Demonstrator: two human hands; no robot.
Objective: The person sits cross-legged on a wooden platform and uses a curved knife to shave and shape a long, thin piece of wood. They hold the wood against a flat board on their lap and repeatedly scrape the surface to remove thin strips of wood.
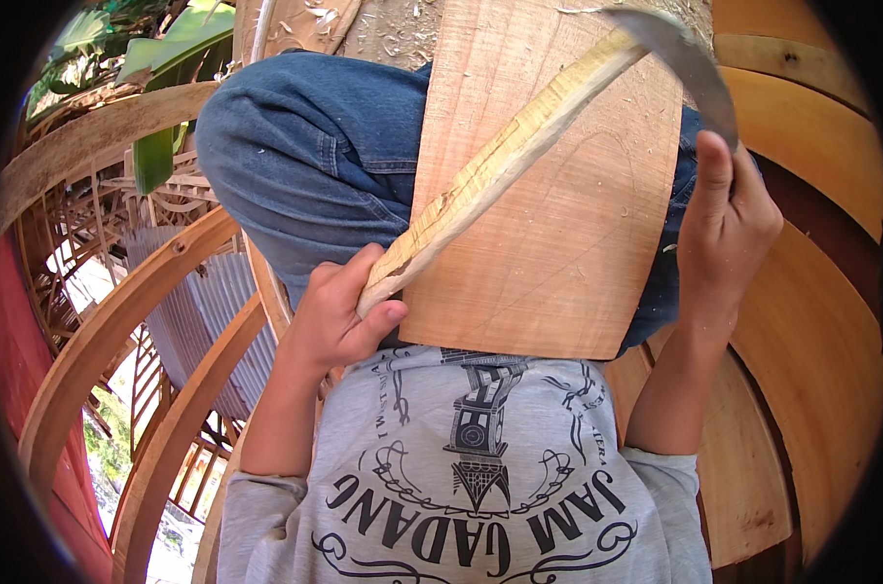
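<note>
My left hand (336,313) is wrapped round the near end of a long stick of pale, yellowish wood (505,161). The stick slants up to the right across a flat wooden board (549,263) that rests on my lap. Shaved faces and a small dark notch show along it. In my right hand (726,219), thumb up, is a curved knife (693,73); its handle is hidden in my grip. The blade arcs leftward over the stick's far end and seems to touch it there, though a slight blur hides the exact contact.
Pale wood shavings (403,34) lie beyond the board. My legs in blue jeans (295,146) are folded under it. Curved wooden slats (811,331) flank me on the right. On the left are bent wooden bars (120,321), a corrugated sheet (222,302) and green leaves (174,58).
</note>
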